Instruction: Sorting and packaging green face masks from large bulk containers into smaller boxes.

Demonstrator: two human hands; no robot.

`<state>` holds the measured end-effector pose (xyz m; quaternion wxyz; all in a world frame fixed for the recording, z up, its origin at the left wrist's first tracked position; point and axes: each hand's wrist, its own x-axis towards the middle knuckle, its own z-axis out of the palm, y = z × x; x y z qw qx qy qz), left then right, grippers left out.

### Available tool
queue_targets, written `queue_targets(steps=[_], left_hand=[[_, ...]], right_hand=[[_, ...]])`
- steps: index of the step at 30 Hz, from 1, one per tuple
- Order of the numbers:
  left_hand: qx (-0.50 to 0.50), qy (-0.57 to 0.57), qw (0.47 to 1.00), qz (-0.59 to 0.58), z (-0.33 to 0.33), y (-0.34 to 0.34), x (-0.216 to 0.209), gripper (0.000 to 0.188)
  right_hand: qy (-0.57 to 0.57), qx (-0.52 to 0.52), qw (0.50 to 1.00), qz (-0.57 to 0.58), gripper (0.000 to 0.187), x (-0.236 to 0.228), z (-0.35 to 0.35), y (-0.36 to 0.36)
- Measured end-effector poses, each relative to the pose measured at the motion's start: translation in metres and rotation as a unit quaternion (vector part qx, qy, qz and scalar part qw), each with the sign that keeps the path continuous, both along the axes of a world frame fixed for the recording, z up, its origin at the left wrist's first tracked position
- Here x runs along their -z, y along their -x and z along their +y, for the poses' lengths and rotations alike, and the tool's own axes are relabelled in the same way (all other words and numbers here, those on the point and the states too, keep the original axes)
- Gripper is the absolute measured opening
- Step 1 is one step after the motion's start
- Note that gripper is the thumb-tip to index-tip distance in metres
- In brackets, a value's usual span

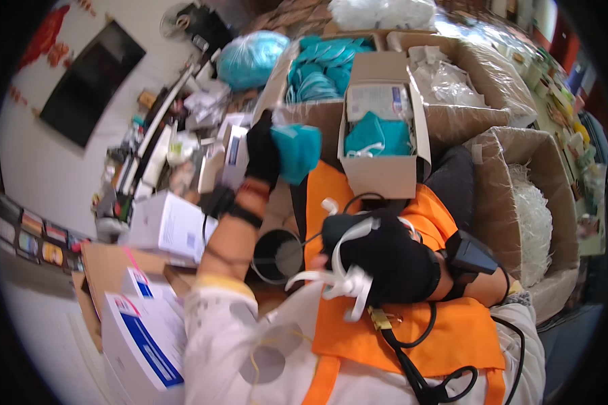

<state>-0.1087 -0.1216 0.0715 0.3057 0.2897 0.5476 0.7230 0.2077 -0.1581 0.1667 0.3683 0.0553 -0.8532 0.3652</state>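
My left hand point(263, 145), in a black glove, is closed on a teal folded face mask point(298, 152) and holds it up left of an open carton. My right hand point(392, 260), also black-gloved, is curled in front of my orange apron point(412, 337). White plastic-looking strips point(348, 270) loop out of its fingers; their exact kind is unclear. The open white carton point(378, 177) stands upright between my legs. Inside it lie teal masks point(378, 135) with white straps and a white-and-blue packet point(378, 101).
A large cardboard box point(331, 111) of teal masks stands behind the carton. Plastic-lined boxes point(500, 202) with clear bags are at the right. White cartons point(172, 223) sit at the left, near a dark round bin point(277, 256). A cable point(405, 344) hangs over my apron.
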Motion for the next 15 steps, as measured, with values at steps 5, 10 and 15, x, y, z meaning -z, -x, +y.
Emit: queue_targets(steps=[5, 10, 15], left_hand=[[0.092, -0.039, 0.987, 0.124, -0.010, -0.042, -0.028, 0.036], [0.123, -0.021, 0.985, -0.123, 0.004, -0.091, -0.004, 0.041], [0.053, 0.029, 0.992, 0.107, 0.002, -0.100, 0.041, 0.050]], right_hand=[[0.464, 0.112, 0.865, -0.154, 0.031, 0.036, 0.064, 0.017], [0.161, 0.151, 0.972, -0.084, 0.038, 0.090, 0.060, 0.051], [0.369, 0.170, 0.900, -0.157, 0.028, 0.107, 0.086, 0.043]])
